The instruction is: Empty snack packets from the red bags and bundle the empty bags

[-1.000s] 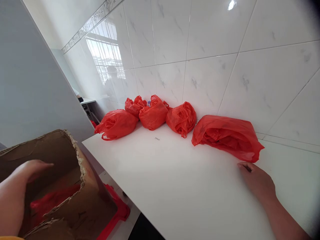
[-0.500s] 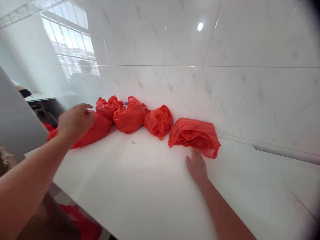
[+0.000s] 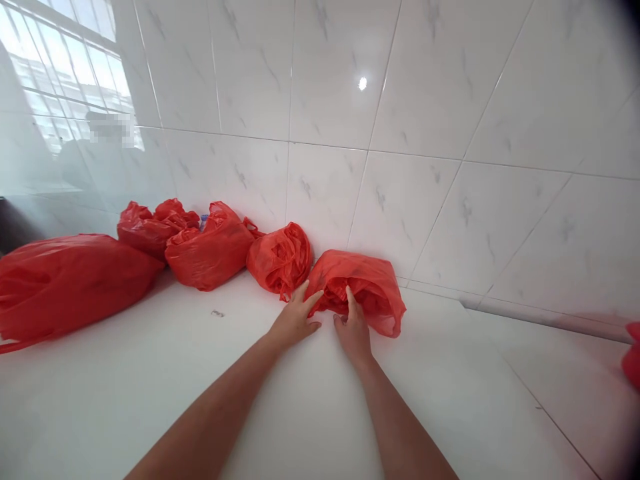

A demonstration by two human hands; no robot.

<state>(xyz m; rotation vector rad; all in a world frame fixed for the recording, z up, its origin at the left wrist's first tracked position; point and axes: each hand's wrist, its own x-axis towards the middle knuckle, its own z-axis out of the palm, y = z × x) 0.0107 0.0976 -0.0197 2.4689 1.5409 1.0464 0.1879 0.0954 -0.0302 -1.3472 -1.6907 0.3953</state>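
Observation:
A crumpled red plastic bag (image 3: 377,273) lies on the white tabletop against the tiled wall, its loose mouth turned toward me. My left hand (image 3: 294,319) is at the bag's left edge, fingers apart and stretched forward. At the front of the mouth is my right hand (image 3: 354,332), with its index finger extended against the plastic and its thumb apart; its other fingers are partly hidden. Neither hand grips the bag. Just left of it sits a rounded, bunched red bag (image 3: 281,259), close to my left fingertips.
Farther left along the wall stand a full red bag (image 3: 207,257), a knotted red bag (image 3: 150,230) and a large, long red bag (image 3: 75,287). A small dark mark (image 3: 217,313) shows on the tabletop (image 3: 150,380). Something red (image 3: 633,357) shows at the right edge.
My left hand has come from the far-left bags over to the right-hand bag, beside my right hand. My right hand has shifted to the bag's mouth. The view has turned right.

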